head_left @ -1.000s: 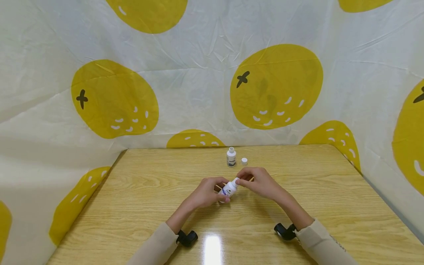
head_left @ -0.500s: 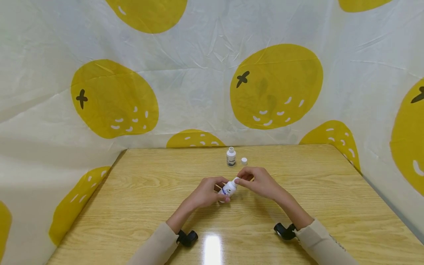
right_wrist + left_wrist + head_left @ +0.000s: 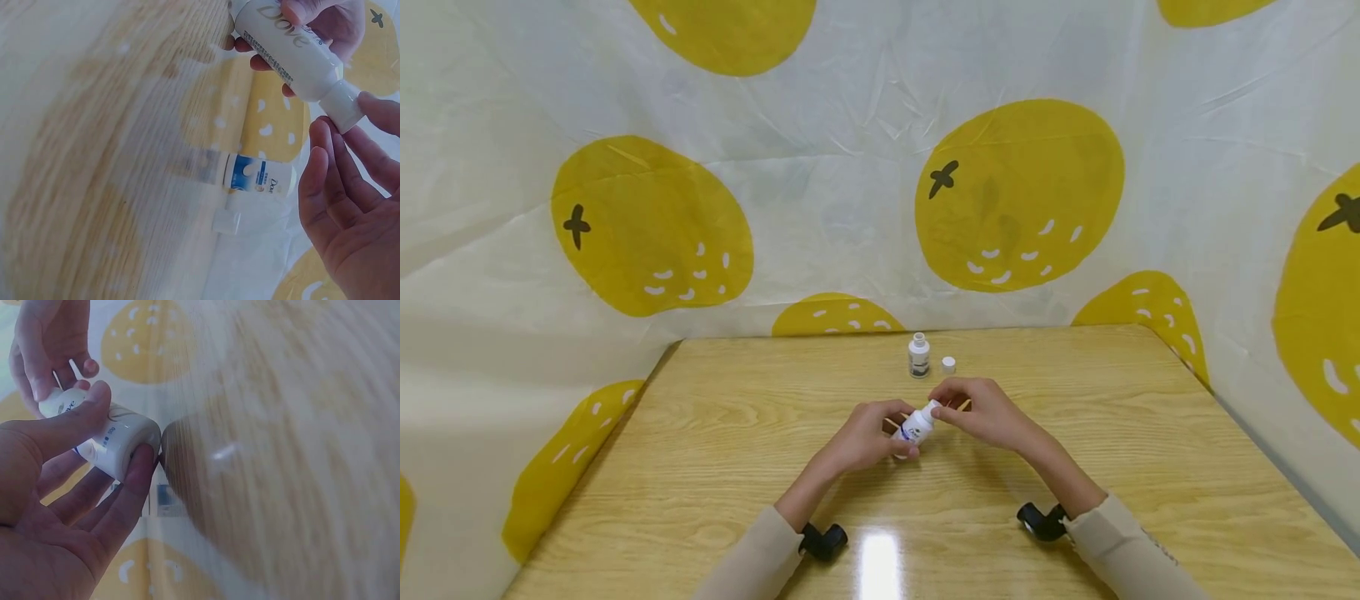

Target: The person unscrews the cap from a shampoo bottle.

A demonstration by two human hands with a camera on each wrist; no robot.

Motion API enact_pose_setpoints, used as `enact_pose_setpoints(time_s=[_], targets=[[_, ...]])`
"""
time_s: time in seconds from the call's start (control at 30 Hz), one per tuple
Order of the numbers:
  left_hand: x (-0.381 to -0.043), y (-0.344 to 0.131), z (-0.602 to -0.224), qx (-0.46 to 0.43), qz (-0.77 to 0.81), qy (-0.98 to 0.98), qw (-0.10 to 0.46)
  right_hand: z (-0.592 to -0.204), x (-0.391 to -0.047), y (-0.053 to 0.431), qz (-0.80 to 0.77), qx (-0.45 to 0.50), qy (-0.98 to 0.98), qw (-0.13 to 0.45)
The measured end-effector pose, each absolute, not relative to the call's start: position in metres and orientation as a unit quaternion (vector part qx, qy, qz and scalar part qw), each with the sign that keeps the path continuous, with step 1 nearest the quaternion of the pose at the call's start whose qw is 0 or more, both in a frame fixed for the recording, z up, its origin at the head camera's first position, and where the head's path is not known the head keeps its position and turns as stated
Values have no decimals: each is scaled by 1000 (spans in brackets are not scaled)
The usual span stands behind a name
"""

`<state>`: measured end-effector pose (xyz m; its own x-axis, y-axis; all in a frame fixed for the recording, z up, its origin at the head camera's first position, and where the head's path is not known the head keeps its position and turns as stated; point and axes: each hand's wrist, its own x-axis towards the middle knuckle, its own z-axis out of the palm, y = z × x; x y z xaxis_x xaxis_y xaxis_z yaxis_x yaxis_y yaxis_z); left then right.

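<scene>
My left hand [image 3: 865, 435] grips a small white Dove bottle [image 3: 916, 427] by its body, tilted with its neck up and to the right. In the left wrist view a fingertip presses the bottle's base [image 3: 140, 447], close to the table. My right hand [image 3: 983, 412] pinches the white cap [image 3: 340, 106] on that bottle's neck between thumb and fingers. Beyond the hands, a second white bottle [image 3: 919, 358] stands upright with its mouth uncovered. The right wrist view shows this one's blue label [image 3: 245, 173]. A loose white cap [image 3: 949, 365] lies to its right.
The wooden table [image 3: 737, 400] carries everything, and a bright reflection [image 3: 880, 562] shows near its front. A pale curtain [image 3: 835, 208] printed with yellow fruit hangs behind and along the sides. Black wrist cameras [image 3: 823, 542] sit at both cuffs.
The head view has turned slightly right, so the scene sits a little further left in it. Both hands keep their hold on the bottle and its cap, with hardly any movement.
</scene>
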<state>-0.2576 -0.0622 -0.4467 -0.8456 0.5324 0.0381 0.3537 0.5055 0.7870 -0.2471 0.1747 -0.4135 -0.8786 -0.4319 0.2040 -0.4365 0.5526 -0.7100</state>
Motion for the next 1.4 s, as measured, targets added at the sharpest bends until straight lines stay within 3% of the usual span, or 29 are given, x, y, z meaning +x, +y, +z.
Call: enact_pose_setpoints(time_s=[1.4], targets=[[-259, -63, -447, 252, 425, 862, 116, -414, -247, 177, 415, 257, -873, 0]])
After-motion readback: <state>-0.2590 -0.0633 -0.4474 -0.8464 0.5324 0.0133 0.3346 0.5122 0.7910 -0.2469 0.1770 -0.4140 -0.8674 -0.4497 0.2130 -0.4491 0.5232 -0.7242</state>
